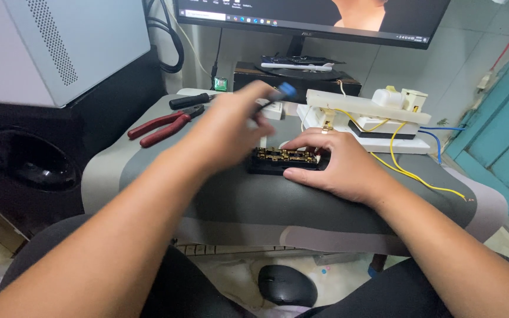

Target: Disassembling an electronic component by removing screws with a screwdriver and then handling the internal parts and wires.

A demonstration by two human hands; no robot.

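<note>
— One monitor (pixel 313 17) at the back, one grey case (pixel 60 47) on my left, one padded seat (pixel 237 200) carrying the work. What else?

— One white switch assembly (pixel 372 112) with two yellow wires (pixel 407 174), one red-handled pliers (pixel 163 125), one black terminal block (pixel 281 160) mid-seat.

— My hands?

— Left hand (pixel 225 132) raised above the block, fingers clamped on a blue-handled screwdriver (pixel 281 94), blurred. Right hand (pixel 334 165) lies flat, fingers together gripping the block's right end.

Home desk corner used as an electrical repair spot: computer monitor (pixel 313 17), grey computer case (pixel 60 41), black speaker (pixel 30 159), red-handled pliers (pixel 163 125), loose yellow wires (pixel 407 171) on a padded seat (pixel 237 200), tiled wall (pixel 472 53)
</note>
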